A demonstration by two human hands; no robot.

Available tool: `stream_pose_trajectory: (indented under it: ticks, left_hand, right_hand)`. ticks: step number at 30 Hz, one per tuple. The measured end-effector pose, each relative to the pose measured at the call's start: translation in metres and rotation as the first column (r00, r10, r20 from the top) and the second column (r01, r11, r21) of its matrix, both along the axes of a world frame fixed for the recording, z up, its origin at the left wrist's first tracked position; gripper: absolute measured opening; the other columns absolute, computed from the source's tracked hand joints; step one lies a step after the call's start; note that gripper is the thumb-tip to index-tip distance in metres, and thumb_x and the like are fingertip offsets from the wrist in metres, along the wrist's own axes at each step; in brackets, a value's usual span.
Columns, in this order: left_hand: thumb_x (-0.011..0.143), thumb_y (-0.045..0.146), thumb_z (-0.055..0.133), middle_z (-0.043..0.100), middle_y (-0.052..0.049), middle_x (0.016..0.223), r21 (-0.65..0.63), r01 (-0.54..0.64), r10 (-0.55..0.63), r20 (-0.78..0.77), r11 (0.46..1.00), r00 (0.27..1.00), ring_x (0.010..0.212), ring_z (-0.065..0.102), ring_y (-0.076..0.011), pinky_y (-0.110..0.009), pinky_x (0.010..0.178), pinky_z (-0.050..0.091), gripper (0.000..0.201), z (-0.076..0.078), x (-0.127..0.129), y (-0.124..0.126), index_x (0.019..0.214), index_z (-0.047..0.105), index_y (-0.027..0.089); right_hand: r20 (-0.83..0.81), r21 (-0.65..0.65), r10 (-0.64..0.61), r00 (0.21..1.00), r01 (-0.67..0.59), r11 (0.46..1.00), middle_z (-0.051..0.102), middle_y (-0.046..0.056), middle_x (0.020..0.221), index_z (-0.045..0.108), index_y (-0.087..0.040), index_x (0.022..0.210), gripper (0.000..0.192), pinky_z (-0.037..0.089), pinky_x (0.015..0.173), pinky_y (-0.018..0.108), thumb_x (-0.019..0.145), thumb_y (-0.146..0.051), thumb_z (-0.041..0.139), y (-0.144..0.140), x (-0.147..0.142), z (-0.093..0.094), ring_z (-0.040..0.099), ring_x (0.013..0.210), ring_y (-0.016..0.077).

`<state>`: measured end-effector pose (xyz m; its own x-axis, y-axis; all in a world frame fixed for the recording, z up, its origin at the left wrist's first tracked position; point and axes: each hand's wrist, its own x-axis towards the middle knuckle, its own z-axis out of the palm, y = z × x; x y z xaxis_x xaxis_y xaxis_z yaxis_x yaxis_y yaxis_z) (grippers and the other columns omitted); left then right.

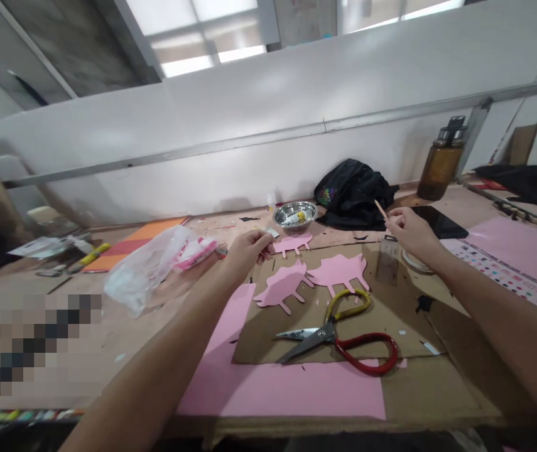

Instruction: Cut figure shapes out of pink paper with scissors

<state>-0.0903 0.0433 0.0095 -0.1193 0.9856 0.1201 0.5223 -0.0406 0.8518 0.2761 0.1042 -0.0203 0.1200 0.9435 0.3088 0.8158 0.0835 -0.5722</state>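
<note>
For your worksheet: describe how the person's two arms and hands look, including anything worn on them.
Both forearms are bare as far as the frame shows: no sleeves, gloves, watch or bracelets. The left hand and right hand show no rings that I can make out. The arms are slim and unmarked.

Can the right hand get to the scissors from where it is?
Probably yes. The scissors lie uncovered on the cardboard, below the right hand, nothing between. That hand pinches a thin stick, though.

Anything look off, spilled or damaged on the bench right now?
Nothing spilled or broken. The scissors lie open on the cardboard, blades apart, and small paper scraps litter the cardboard. The pink cutouts look intact.
</note>
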Motion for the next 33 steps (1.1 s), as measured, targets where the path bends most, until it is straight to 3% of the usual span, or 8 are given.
stream_pose_trajectory:
  ticks: [5, 10, 13, 16, 22, 25, 33]
  left_hand:
    - [0.085, 0.030, 0.062, 0.074, -0.008, 0.090, 0.010, -0.175, 0.172, -0.236, 0.985, 0.956, 0.090, 0.067, -0.0230, -0.028, 0.073, 0.048, 0.011, -0.022, -0.003, 0.032, 0.081, 0.063, 0.020]
    - [0.083, 0.038, 0.067, 0.075, -0.019, 0.111, -0.063, -0.306, 0.250, -0.436, 0.950, 0.865, 0.113, 0.065, -0.0354, -0.038, 0.089, 0.046, 0.025, -0.042, -0.004, 0.053, 0.096, 0.067, 0.017]
    - [0.084, 0.044, 0.067, 0.074, -0.022, 0.113, -0.083, -0.347, 0.270, -0.474, 0.934, 0.839, 0.115, 0.065, -0.0382, -0.041, 0.090, 0.046, 0.031, -0.050, -0.001, 0.062, 0.096, 0.068, 0.016]
    - [0.083, 0.045, 0.068, 0.076, -0.021, 0.109, -0.081, -0.365, 0.293, -0.449, 0.928, 0.844, 0.109, 0.068, -0.0373, -0.041, 0.086, 0.047, 0.031, -0.058, 0.000, 0.071, 0.097, 0.069, 0.017]
    - [0.073, 0.019, 0.075, 0.078, -0.008, 0.091, -0.038, -0.308, 0.282, -0.307, 0.951, 0.909, 0.090, 0.073, -0.0257, -0.031, 0.076, 0.050, 0.019, -0.069, -0.013, 0.081, 0.091, 0.073, 0.021]
    - [0.076, 0.021, 0.073, 0.076, -0.005, 0.080, 0.015, -0.247, 0.245, -0.213, 0.969, 0.946, 0.080, 0.072, -0.0222, -0.030, 0.073, 0.052, 0.019, -0.072, -0.018, 0.080, 0.094, 0.075, 0.020]
    - [0.080, 0.029, 0.065, 0.074, -0.004, 0.086, 0.182, -0.188, 0.199, -0.044, 0.965, 0.979, 0.082, 0.069, -0.0197, -0.031, 0.078, 0.054, 0.027, -0.086, -0.022, 0.081, 0.103, 0.075, 0.019]
  right_hand:
    - [0.041, -0.013, -0.035, 0.999, 0.036, 0.999, 0.074, 0.013, 0.099, 0.062, -0.014, 0.115, 0.031, 0.046, 0.074, 0.033, 0.087, -0.026, 0.057, 0.004, 0.009, -0.002, 0.068, 0.090, 0.0262]
    - [0.108, -0.067, -0.009, 0.994, 0.016, 0.998, 0.075, 0.016, 0.102, 0.063, -0.014, 0.121, 0.035, 0.047, 0.078, 0.035, 0.089, -0.026, 0.056, 0.004, 0.008, -0.008, 0.068, 0.098, 0.0306]
    - [0.144, -0.093, 0.015, 0.989, -0.002, 0.996, 0.074, 0.017, 0.110, 0.062, -0.013, 0.124, 0.037, 0.047, 0.080, 0.036, 0.091, -0.027, 0.054, 0.005, 0.006, -0.015, 0.068, 0.103, 0.0310]
    - [0.192, -0.130, 0.057, 0.980, -0.032, 0.991, 0.075, 0.016, 0.108, 0.062, -0.013, 0.123, 0.035, 0.047, 0.079, 0.034, 0.092, -0.028, 0.053, 0.007, 0.003, -0.023, 0.069, 0.101, 0.0294]
    - [0.312, -0.193, 0.101, 0.945, -0.041, 0.980, 0.075, 0.018, 0.107, 0.072, -0.016, 0.105, 0.029, 0.045, 0.073, 0.037, 0.092, -0.030, 0.050, 0.007, 0.000, -0.027, 0.068, 0.097, 0.0337]
    - [0.327, -0.196, 0.105, 0.939, -0.041, 0.980, 0.075, 0.016, 0.108, 0.074, -0.017, 0.101, 0.028, 0.045, 0.071, 0.036, 0.091, -0.029, 0.050, 0.005, 0.001, -0.026, 0.068, 0.096, 0.0325]
    - [0.315, -0.151, 0.053, 0.948, -0.005, 0.989, 0.076, 0.013, 0.105, 0.074, -0.019, 0.101, 0.029, 0.046, 0.072, 0.033, 0.091, -0.028, 0.049, 0.005, 0.006, -0.024, 0.069, 0.093, 0.0280]
